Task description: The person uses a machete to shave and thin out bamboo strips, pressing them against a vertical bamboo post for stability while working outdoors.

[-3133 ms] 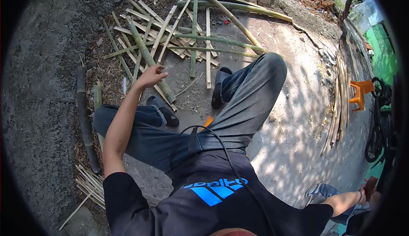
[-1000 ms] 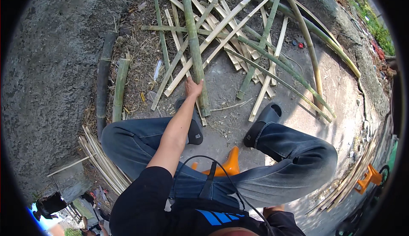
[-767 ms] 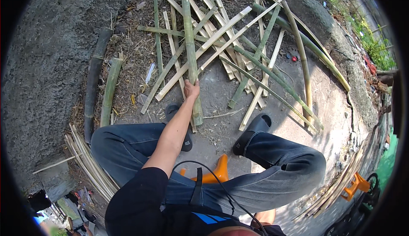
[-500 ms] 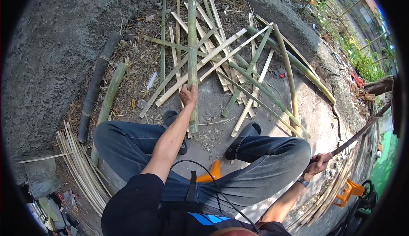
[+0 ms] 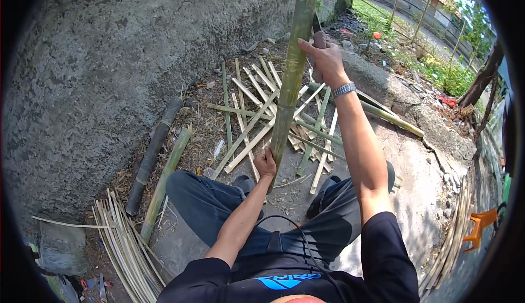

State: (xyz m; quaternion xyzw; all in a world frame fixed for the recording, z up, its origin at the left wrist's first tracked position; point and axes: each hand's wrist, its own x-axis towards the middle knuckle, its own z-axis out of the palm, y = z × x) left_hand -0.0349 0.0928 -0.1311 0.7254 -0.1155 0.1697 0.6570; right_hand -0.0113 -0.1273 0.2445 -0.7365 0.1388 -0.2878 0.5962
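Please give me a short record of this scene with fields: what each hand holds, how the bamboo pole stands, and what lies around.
left hand: grips the lower part of the bamboo pole
right hand: holds a dark tool handle against the pole, higher up; blade not clear
pole: upright, slightly tilted, foot on the ground between the shoes
ground: split bamboo pieces scattered ahead
left side: bundle of thin strips, two bamboo logs by the concrete wall

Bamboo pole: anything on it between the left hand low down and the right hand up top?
Head view: the bamboo pole runs bare between left hand and right hand; only split bamboo strips lie on the ground behind.
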